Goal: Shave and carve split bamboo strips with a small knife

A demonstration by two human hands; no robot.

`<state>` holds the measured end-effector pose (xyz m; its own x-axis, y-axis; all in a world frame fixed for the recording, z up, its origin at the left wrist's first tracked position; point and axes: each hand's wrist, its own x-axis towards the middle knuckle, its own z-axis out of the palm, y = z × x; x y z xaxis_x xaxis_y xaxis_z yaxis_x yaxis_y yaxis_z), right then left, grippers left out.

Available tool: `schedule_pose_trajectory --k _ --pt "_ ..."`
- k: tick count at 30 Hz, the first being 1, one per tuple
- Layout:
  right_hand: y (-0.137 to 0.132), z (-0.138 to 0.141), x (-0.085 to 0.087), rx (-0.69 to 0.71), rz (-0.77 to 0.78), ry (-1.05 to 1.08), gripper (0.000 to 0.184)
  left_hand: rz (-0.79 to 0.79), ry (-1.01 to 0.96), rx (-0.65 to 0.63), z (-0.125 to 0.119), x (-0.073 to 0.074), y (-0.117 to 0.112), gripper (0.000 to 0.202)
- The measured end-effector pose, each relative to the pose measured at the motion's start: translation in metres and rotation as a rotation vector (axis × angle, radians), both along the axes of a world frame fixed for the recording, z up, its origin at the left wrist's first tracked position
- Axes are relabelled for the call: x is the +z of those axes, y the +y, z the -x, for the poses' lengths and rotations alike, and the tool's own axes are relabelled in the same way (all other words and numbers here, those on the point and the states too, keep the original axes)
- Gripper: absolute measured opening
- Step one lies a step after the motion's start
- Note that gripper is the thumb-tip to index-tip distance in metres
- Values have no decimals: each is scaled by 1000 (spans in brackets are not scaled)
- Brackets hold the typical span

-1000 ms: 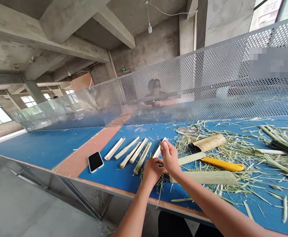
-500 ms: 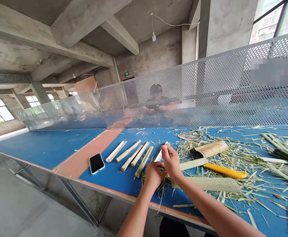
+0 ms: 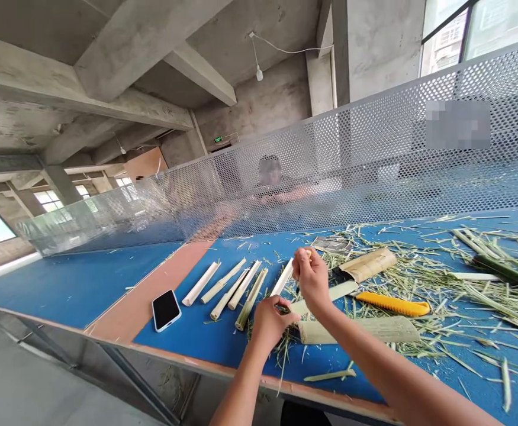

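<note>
My right hand [image 3: 312,278] is closed in a fist above the pale bamboo litter. A thin dark tip shows below it and a light end at its top, but the kind of tool is unclear. Just in front of me, my left hand [image 3: 270,322] is curled, thumb and fingers pinched together; what it holds, if anything, is hidden. Beyond the left hand lies a pale split bamboo piece [image 3: 282,279]. Under my right forearm is a wide bamboo slat [image 3: 365,330], with a narrower bamboo slat [image 3: 343,290] behind it. A yellow utility knife [image 3: 392,303] lies to the right.
Several split bamboo pieces [image 3: 200,284] lie in a row on the left. A phone [image 3: 166,310] rests near the blue table's [image 3: 121,272] front edge. Bamboo shavings [image 3: 445,290] cover the right side, around a curved bamboo piece [image 3: 372,265]. A perforated metal screen [image 3: 351,160] stands behind; a person sits beyond it.
My right hand has risen and pulled apart from the left, which stays low. The whole view has shifted slightly, so the table things appear further left.
</note>
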<state>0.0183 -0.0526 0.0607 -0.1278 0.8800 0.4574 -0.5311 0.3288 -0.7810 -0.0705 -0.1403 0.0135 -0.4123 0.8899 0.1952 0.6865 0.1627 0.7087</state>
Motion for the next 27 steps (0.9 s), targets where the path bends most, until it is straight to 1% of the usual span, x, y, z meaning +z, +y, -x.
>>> schedule_pose_trajectory --k 2,4,6,7,9,11,13,15,18,20,21,24,25,27 --pt "11 -11 12 79 -46 -38 29 -9 21 -19 0 7 -3 31" --pt "15 -23 22 141 -101 -147 31 -86 32 8 0 20 -6 38" --pt "13 -33 28 193 -105 -229 35 -191 0 32 -2 37 -6 34" --pt "11 -37 30 214 -85 -243 34 -232 -39 15 -4 45 -5 32" --pt "6 -43 30 241 -35 -240 30 -286 -157 -82 -10 59 -1 31" --pt "3 -46 27 268 -8 -235 28 -334 -267 -195 -19 68 4 32" --pt "1 -48 24 300 3 -248 30 -372 -309 -263 -29 71 7 32" --pt "0 -51 22 323 37 -255 35 -389 -270 -280 -38 70 9 31" --pt "-4 -56 23 397 84 -248 41 -441 -140 -214 -40 70 9 25" --pt "-5 -59 27 494 79 -237 40 -483 -56 -172 -34 73 7 19" --pt "-5 -60 28 544 75 -235 38 -481 -31 -177 -29 76 6 18" --pt "3 -62 27 634 68 -235 38 -369 -41 -273 -14 82 -2 19" --pt "7 -62 23 635 68 -234 39 -325 -62 -289 -9 81 -5 21" --pt "19 -63 13 579 76 -212 40 -267 -99 -264 -2 76 -12 26"
